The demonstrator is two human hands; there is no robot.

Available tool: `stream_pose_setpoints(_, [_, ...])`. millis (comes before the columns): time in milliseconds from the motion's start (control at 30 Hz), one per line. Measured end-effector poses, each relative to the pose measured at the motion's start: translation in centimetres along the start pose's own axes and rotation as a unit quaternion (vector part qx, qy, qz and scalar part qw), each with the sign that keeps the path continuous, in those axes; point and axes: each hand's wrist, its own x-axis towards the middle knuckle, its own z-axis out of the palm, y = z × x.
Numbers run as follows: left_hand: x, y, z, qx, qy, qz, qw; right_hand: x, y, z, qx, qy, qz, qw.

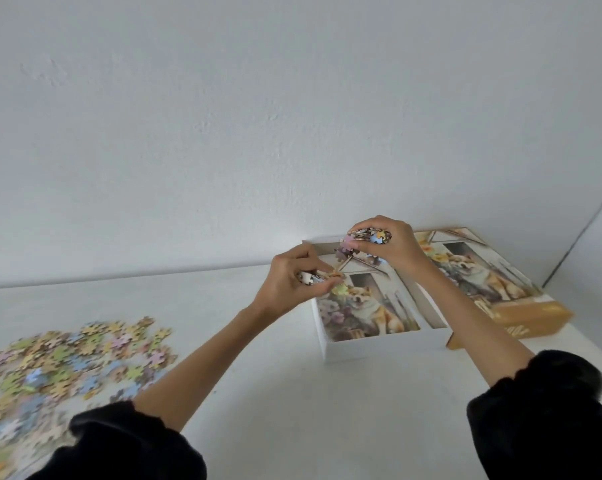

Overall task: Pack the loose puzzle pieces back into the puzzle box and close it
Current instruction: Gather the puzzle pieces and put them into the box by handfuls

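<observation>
Both hands, the left hand (294,278) and the right hand (388,242), grasp puzzle pieces above the open box (379,344) at center right of the frame, so their fingers should release low inside it, while many pieces (67,362) wait on the bench (292,410) at lower left.

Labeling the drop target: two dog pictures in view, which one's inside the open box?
The left dog picture, lying inside the white box base under both hands. The right one is printed on the tan-sided lid, beside the base.
</observation>
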Motion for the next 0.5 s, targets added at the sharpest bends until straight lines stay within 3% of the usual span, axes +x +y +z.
stream_pose_setpoints(300, [2.5, -3.1, 7.6, 0.025, -0.039, -0.035, 0.998, 3.1, 7.8, 1.0, -0.017, -0.047, 0.061, 0.997])
stream_pose_setpoints(500, [3.3, -4.2, 8.6, 0.161, -0.221, -0.049, 0.961, 3.1, 10.4, 2.6, -0.034, -0.080, 0.090, 0.992])
